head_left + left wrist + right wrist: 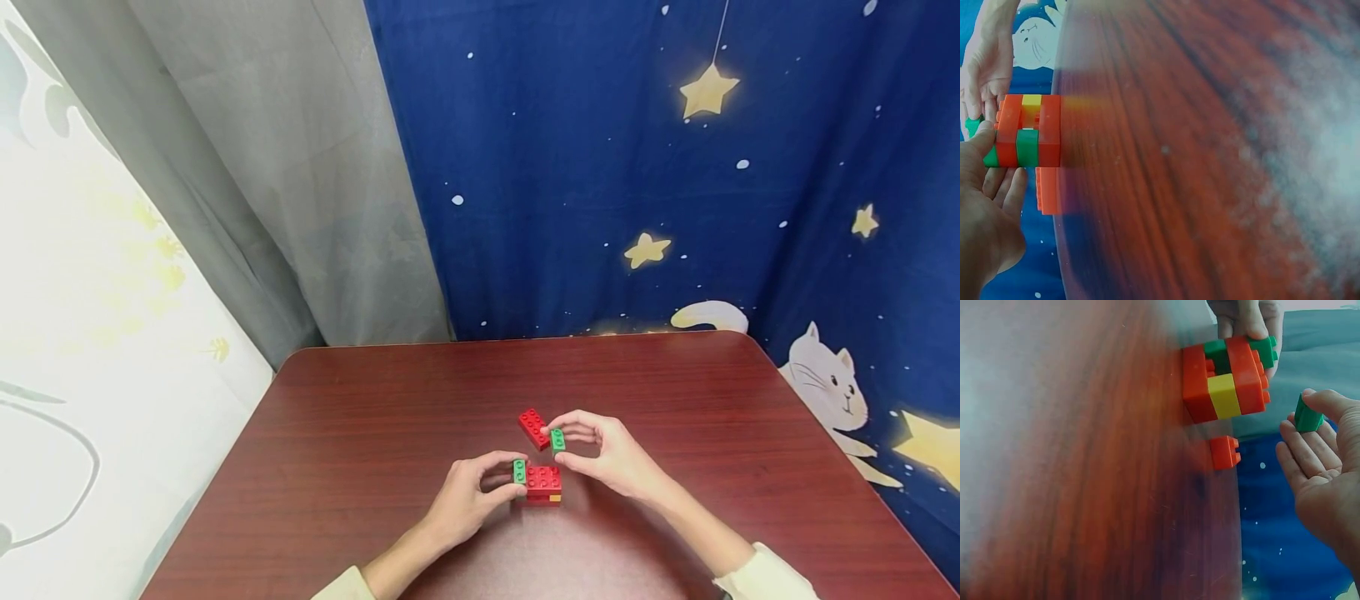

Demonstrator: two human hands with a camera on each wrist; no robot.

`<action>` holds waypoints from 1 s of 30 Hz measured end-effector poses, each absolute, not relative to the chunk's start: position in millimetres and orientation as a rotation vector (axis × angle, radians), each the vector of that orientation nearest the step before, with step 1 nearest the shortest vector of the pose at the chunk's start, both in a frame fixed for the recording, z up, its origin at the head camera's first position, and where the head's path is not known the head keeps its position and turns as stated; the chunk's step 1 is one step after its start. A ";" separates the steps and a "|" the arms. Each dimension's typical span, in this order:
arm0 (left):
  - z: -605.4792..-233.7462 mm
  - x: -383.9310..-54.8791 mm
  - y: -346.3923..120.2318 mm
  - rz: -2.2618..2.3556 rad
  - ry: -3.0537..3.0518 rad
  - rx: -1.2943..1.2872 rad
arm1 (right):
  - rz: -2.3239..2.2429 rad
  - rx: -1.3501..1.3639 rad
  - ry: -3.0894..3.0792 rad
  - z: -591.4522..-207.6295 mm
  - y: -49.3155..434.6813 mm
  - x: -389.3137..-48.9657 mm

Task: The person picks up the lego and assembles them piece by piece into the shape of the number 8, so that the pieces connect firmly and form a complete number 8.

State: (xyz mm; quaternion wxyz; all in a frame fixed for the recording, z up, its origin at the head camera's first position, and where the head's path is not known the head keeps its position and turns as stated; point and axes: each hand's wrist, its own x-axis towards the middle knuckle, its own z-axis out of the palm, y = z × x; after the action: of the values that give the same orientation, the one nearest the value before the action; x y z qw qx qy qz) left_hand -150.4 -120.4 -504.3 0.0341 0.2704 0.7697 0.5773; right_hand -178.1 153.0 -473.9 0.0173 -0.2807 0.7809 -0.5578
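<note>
Head view: brick stack (543, 479) apparently being topped.
At its nine o'clock, one green block (520, 472) is pinched by the left hand (467, 500); at one, a second green block (557, 440) by the right hand (618, 454), alignment probably needed.

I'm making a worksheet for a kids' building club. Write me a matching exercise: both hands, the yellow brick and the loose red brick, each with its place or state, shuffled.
Column one
1. Left hand
2. Right hand
3. Yellow brick
4. Loose red brick

Column two
A. Lies on the table, apart from the stack
B. Pinches a green brick at the top of the stack
C. Sits between an upper red brick and a lower one
D. Holds a second green brick clear of the stack

Pairs: 1-B, 2-D, 3-C, 4-A
</note>
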 end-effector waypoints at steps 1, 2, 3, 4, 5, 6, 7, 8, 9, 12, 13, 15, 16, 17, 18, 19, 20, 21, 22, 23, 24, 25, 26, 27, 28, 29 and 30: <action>-504.3 -150.4 -120.4 1.775 2.367 0.831 | -1.731 -0.881 2.418 -474.6 152.9 -176.4; -504.3 -150.4 -120.3 1.777 2.366 0.832 | -1.728 -0.895 2.409 -475.6 152.7 -175.0; -504.3 -150.4 -120.2 1.778 2.366 0.832 | -1.728 -0.908 2.399 -476.4 152.3 -173.5; -504.2 -150.3 -120.1 1.779 2.365 0.831 | -1.726 -0.918 2.392 -477.3 152.0 -172.0; -504.2 -150.3 -120.0 1.780 2.364 0.830 | -1.728 -0.927 2.382 -478.1 151.8 -170.6; -504.1 -150.2 -119.9 1.781 2.364 0.829 | -1.730 -0.932 2.373 -478.8 151.5 -169.1; -504.0 -150.1 -119.8 1.782 2.363 0.829 | -1.734 -0.934 2.364 -479.4 151.1 -167.7; -503.9 -150.0 -119.7 1.783 2.362 0.829 | -1.735 -0.933 2.363 -480.0 150.9 -166.3; -503.8 -149.9 -119.6 1.783 2.363 0.829 | -1.737 -0.928 2.363 -480.4 150.6 -164.8; -503.4 -149.5 -119.5 1.786 2.361 0.830 | -1.746 -0.907 2.351 -481.7 149.6 -161.2; -503.2 -149.4 -119.5 1.786 2.360 0.830 | -1.750 -0.900 2.345 -481.9 149.2 -160.2; -503.0 -149.3 -119.5 1.786 2.361 0.829 | -1.753 -0.887 2.337 -482.2 148.6 -158.3; -503.0 -149.2 -119.6 1.786 2.361 0.829 | -1.756 -0.880 2.331 -482.6 148.4 -157.7; -502.9 -149.3 -119.6 1.786 2.361 0.829 | -1.756 -0.875 2.328 -482.8 148.1 -157.0; -502.9 -149.3 -119.7 1.786 2.361 0.830 | -1.751 -0.871 2.331 -483.2 148.0 -156.4; -502.8 -149.4 -119.8 1.785 2.361 0.830 | -1.746 -0.868 2.338 -483.6 147.9 -155.8; -502.8 -149.4 -119.8 1.785 2.361 0.830 | -1.739 -0.865 2.345 -484.2 147.8 -155.3; -502.8 -149.4 -119.8 1.784 2.360 0.830 | -1.736 -0.862 2.348 -484.7 147.7 -154.9; -502.8 -149.4 -119.9 1.783 2.360 0.831 | -1.735 -0.859 2.345 -485.3 147.5 -154.4; -502.8 -149.4 -119.9 1.783 2.360 0.830 | -1.732 -0.857 2.346 -485.9 147.4 -154.0; -502.8 -149.4 -119.9 1.782 2.361 0.831 | -1.730 -0.855 2.346 -486.5 147.3 -153.5; -502.8 -149.4 -119.9 1.780 2.362 0.830 | -1.731 -0.852 2.343 -487.0 147.1 -153.1; -502.9 -149.3 -119.9 1.781 2.362 0.830 | -1.733 -0.848 2.340 -487.5 146.9 -152.8; -503.0 -149.3 -119.9 1.782 2.364 0.831 | -1.736 -0.845 2.335 -487.8 146.6 -152.4; -503.1 -149.4 -120.0 1.782 2.366 0.831 | -1.737 -0.842 2.333 -488.2 146.3 -152.1; -503.2 -149.4 -119.9 1.783 2.367 0.831 | -1.737 -0.838 2.337 -488.5 146.1 -151.8; -503.4 -149.5 -119.9 1.783 2.369 0.831 | -1.738 -0.835 2.336 -488.7 145.8 -151.5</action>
State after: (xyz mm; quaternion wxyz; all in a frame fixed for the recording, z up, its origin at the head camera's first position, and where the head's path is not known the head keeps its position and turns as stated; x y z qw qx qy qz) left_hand -149.5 -119.9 -503.4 0.0311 0.2696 0.7690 0.5788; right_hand -151.5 145.8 -488.7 0.0564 -0.2752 0.7699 -0.5730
